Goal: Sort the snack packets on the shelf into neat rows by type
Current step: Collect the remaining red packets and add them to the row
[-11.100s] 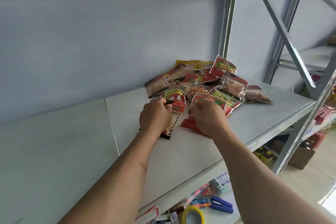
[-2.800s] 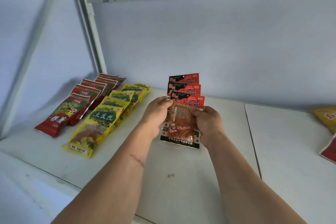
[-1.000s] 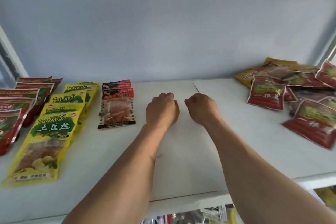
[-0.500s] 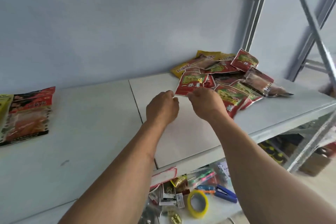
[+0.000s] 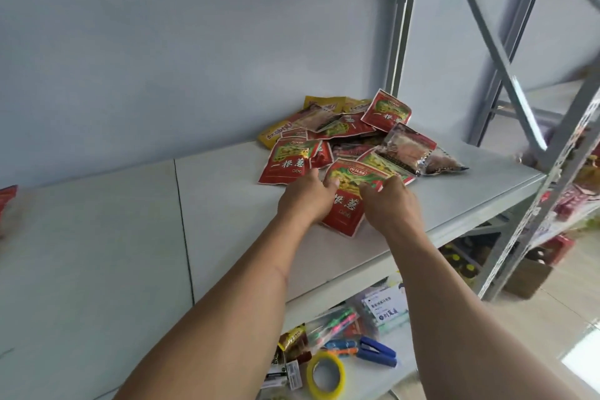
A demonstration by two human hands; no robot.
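Both hands hold one red snack packet (image 5: 345, 204) at the near edge of the pile (image 5: 350, 136). The left hand (image 5: 306, 200) curls its fingers onto the packet's left edge; the right hand (image 5: 388, 204) pinches its upper right corner. The packet is a flat, glossy rectangular pouch, red with a green-and-yellow picture panel and white characters. Its long axis runs away from the person, top edge toward the pile, bottom corner resting on the grey shelf (image 5: 227, 237). Another packet of the same kind (image 5: 287, 161) lies just left.
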